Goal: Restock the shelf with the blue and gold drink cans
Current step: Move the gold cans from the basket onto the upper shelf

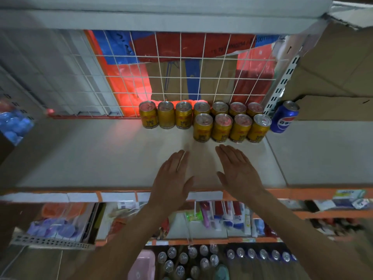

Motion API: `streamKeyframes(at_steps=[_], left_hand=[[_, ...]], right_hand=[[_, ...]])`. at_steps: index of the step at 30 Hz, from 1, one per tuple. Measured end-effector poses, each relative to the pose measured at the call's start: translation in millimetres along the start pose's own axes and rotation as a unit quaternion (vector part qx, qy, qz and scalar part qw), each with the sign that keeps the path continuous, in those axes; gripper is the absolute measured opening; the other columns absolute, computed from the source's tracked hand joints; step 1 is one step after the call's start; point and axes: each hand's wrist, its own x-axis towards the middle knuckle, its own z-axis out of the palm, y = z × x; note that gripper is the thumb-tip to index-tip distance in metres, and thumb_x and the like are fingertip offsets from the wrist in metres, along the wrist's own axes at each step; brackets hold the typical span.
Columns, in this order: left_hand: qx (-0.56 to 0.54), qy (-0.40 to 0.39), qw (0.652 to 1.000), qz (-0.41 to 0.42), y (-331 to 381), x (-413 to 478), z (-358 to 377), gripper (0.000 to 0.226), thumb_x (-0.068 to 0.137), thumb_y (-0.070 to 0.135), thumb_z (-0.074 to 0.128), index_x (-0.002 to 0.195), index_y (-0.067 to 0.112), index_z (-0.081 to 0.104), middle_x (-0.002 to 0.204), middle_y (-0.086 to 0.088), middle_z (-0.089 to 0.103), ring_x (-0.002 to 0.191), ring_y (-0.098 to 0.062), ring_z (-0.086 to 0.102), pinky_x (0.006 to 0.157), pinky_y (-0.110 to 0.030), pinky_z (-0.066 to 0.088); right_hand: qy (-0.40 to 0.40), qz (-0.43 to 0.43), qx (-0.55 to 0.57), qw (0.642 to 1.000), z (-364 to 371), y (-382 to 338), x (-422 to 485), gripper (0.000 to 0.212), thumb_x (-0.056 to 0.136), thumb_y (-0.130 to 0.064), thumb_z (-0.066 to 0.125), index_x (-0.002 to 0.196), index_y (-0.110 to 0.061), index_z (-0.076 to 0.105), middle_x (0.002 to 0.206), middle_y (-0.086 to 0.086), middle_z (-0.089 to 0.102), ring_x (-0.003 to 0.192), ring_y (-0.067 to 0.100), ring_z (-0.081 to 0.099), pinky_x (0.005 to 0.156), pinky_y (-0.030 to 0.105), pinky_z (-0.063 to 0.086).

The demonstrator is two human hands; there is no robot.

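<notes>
White shelf (pixel 90 154) carried eleven upright gold cans (pixel 222 128) at its rear right: seven along the wire grid (pixel 181 77), four in front. One blue can (pixel 284 118) stood just beside them.

Single head-worn wide-angle view, close in front of a store shelf (pixel 90 154).
The camera faces forward and tilts down across the shelf board toward its wire-grid back (pixel 180 77). It sits near enough that both forearms enter from the bottom of the frame, with the left hand (pixel 171 174) and right hand (pixel 239 168) just past the shelf's front edge. Gold cans (pixel 202 126) stand toward the back right corner. A lower shelf (pixel 177 227) shows beneath, and straight edges bow with the lens.
</notes>
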Motion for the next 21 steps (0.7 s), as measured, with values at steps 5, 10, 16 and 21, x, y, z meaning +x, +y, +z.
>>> streamKeyframes(at_steps=[5,10,16,21], left_hand=[[0.005,-0.014,1.000,-0.001,-17.1,-64.9,1.1,0.059,0.100,0.041,0.047,0.150,0.009,0.042,0.154,-0.013,0.043,0.143,-0.035,0.038,0.114,-0.055,0.037],[0.004,-0.005,1.000,-0.003,-11.0,-123.5,-1.9,0.056,0.100,0.036,0.044,0.149,0.009,0.044,0.155,-0.012,0.043,0.146,-0.030,0.035,0.119,-0.051,0.030],[-0.015,-0.024,0.996,-0.079,9.6,-180.6,7.4,0.056,0.101,0.039,0.041,0.150,0.014,0.044,0.156,-0.006,0.042,0.147,-0.024,0.033,0.119,-0.049,0.031],[0.004,-0.074,0.989,-0.130,36.1,-223.3,25.2,0.060,0.098,0.043,0.039,0.147,0.010,0.047,0.154,-0.011,0.045,0.142,-0.031,0.042,0.119,-0.050,0.028]], right_hand=[[-0.024,-0.009,0.035,0.999,3.8,-51.3,-43.6,0.076,0.077,-0.017,0.081,0.144,0.000,0.049,0.144,0.019,0.054,0.131,0.038,0.053,0.111,0.049,0.040],[-0.050,-0.023,0.067,0.996,10.6,-97.6,-82.4,0.069,0.081,-0.021,0.077,0.143,-0.004,0.051,0.143,0.015,0.055,0.129,0.034,0.054,0.108,0.046,0.044],[-0.080,-0.054,0.076,0.992,15.9,-117.2,-129.1,0.081,0.069,-0.024,0.089,0.141,-0.008,0.054,0.139,0.011,0.060,0.125,0.031,0.060,0.107,0.040,0.037],[-0.137,-0.051,0.075,0.986,27.6,-101.2,-171.0,0.081,0.071,-0.026,0.088,0.142,-0.008,0.054,0.141,0.011,0.059,0.126,0.032,0.060,0.105,0.043,0.044]])
